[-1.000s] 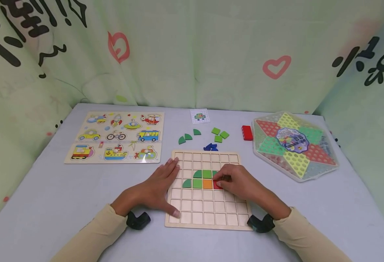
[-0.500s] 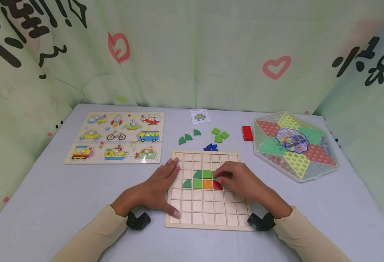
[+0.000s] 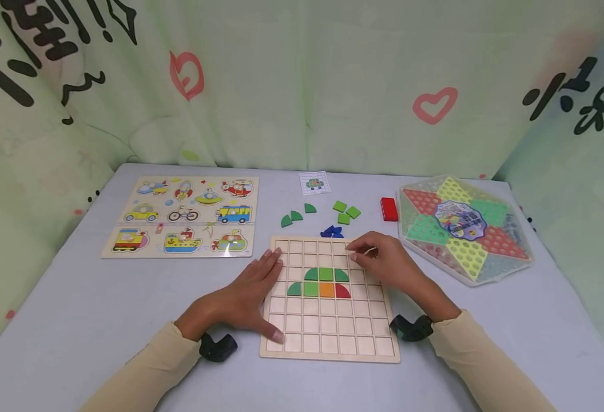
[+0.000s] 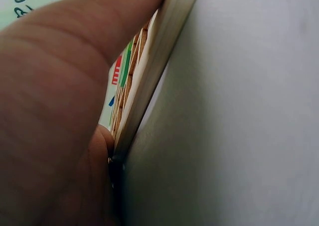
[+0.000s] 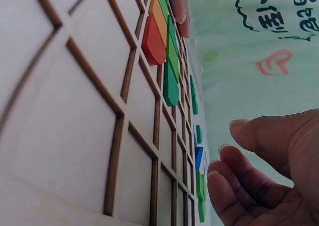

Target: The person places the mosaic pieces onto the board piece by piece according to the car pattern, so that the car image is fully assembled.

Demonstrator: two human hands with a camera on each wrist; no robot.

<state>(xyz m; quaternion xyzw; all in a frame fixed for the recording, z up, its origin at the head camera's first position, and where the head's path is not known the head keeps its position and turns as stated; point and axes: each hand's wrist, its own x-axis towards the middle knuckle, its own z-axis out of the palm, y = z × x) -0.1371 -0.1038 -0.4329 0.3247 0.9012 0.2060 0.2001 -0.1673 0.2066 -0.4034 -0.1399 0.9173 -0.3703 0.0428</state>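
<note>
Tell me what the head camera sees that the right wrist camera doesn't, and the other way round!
Only the head view shows the picture card, vehicle puzzle, red block and game box. Only the right wrist view shows the palm side of the right hand and the thick edge of the red tile. Both show the grid board, orange tile, a pink heart on the curtain and some of the left hand.

The gridded board [image 3: 328,325] is pale — tiles [image 3: 326,290] green, orange, red.
</note>
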